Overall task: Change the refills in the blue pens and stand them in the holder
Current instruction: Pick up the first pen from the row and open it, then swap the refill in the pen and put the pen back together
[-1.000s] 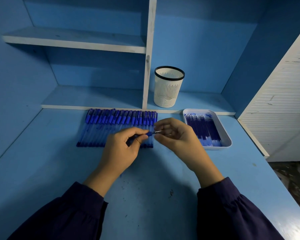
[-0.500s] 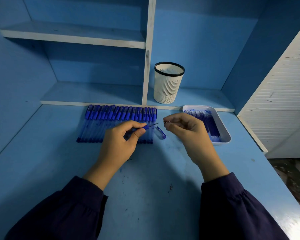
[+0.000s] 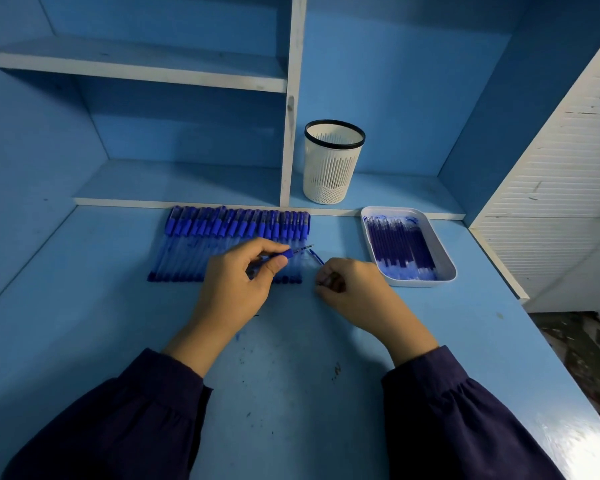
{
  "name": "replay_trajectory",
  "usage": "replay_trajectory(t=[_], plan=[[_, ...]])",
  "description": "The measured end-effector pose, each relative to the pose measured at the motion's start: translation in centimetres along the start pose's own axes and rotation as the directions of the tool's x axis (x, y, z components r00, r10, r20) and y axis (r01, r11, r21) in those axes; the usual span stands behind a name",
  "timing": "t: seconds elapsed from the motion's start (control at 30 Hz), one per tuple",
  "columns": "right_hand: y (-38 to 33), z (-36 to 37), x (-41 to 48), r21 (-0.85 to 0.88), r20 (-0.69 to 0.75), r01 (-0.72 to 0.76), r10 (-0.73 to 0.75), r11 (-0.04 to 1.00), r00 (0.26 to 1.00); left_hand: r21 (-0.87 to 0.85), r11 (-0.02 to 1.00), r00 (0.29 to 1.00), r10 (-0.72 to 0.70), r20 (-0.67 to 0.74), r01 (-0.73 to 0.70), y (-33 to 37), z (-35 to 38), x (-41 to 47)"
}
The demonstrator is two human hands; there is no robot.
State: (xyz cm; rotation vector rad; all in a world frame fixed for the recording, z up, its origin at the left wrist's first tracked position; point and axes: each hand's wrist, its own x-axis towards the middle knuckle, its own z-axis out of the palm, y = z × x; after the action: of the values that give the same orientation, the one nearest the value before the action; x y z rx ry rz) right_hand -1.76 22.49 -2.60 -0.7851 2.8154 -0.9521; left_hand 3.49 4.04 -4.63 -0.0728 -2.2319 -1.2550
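Pen row (image 3: 229,237) laid out far left on the desk (image 3: 84,306). One blue pen (image 3: 291,252) is pinched by the left hand (image 3: 236,282), tip pointed right. A small blue part (image 3: 316,257) lies between the hands. The right hand (image 3: 357,292) is curled near the desk; whether anything is held cannot be told. Holder (image 3: 333,161) on the far shelf; refill tray (image 3: 445,271) at right.

Blue desk (image 3: 291,393), blue-capped pens (image 3: 236,223), white slotted black-rimmed holder (image 3: 333,164), white tray (image 3: 444,251)

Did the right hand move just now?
Yes. The right hand drew back toward the person, from beside the middle of the row of pens to its near end.
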Motion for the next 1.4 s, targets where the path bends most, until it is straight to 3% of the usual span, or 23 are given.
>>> replay_trajectory(t=[0.13, 0.23, 0.33, 0.47, 0.7, 0.93, 1.17, 1.4], plan=[[0.3, -0.3, -0.1, 0.079, 0.004, -0.049, 0.048, 0.996, 0.999, 0.005, 1.0, 1.0, -0.009, 0.01, 0.009, -0.1, 0.2, -0.1], [0.6, -0.8, -0.2, 0.183, -0.084, -0.065, 0.082, 0.981, 0.993, 0.004, 1.0, 1.0, -0.003, 0.026, 0.003, -0.1, 0.2, -0.2], [0.2, -0.9, -0.1, 0.33, -0.187, -0.025, 0.092, 0.944, 0.978, 0.015, 0.999, 0.999, 0.027, 0.043, -0.028, 0.0, 0.2, -0.2], [-1.0, -0.4, -0.1, 0.535, -0.22, 0.082, 0.045, 0.841, 0.974, 0.029, 0.998, 0.998, 0.048, 0.046, -0.049, 0.1, 0.3, -0.2], [-0.7, -0.5, 0.1, 0.481, -0.292, 0.128, 0.021, 0.867, 0.956, 0.004, 1.0, 0.998, 0.026, 0.053, -0.027, 0.3, 0.3, -0.2], [-1.0, -1.7, -0.2, 0.746, -0.488, 0.269, 0.226, 0.609, 0.843, 0.006, 1.0, 1.0, 0.017, -0.024, -0.017, 0.6, 0.6, -0.4], [-2.2, -1.1, -0.2, 0.8, -0.506, 0.287, 0.338, 0.526, 0.794, -0.06, 0.998, 1.0, 0.028, 0.001, -0.028, 1.5, 1.3, -0.8], [-0.2, -3.5, 1.3, 0.912, -0.4, 0.255, 0.567, 0.321, 0.72, -0.048, 0.999, 1.0, 0.016, 0.0, -0.016, 1.5, 1.4, -1.0]])
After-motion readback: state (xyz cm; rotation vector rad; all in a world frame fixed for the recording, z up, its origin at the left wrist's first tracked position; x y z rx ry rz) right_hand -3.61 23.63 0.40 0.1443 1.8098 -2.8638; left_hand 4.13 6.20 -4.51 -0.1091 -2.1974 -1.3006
